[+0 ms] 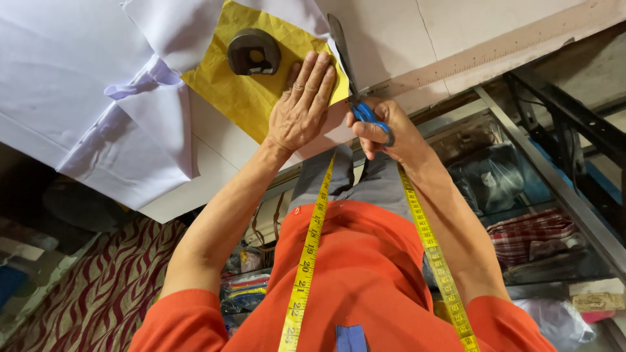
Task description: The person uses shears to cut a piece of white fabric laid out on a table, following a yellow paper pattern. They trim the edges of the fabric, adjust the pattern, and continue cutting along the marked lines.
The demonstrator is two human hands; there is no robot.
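Cluttered shelves of folded cloth and bags fill the lower frame beneath a pale cutting table point(404, 45), seen from above the person's chest. Nearest the camera, a yellow tape measure point(306, 261) hangs in two strands down an orange shirt point(365, 274). Past it, the right hand point(385, 130) is curled shut through the blue handles of scissors point(355, 98); their blades run up and slightly left from the grip, along the right edge of a yellow pattern piece point(244, 91). How far the blades gape cannot be told. Just left of the blades, the left hand point(303, 104) lies flat and open, fingers spread, pressing the pattern down. Farther up, a dark weight point(253, 52) rests on the pattern, and white fabric point(85, 85) covers the upper left.
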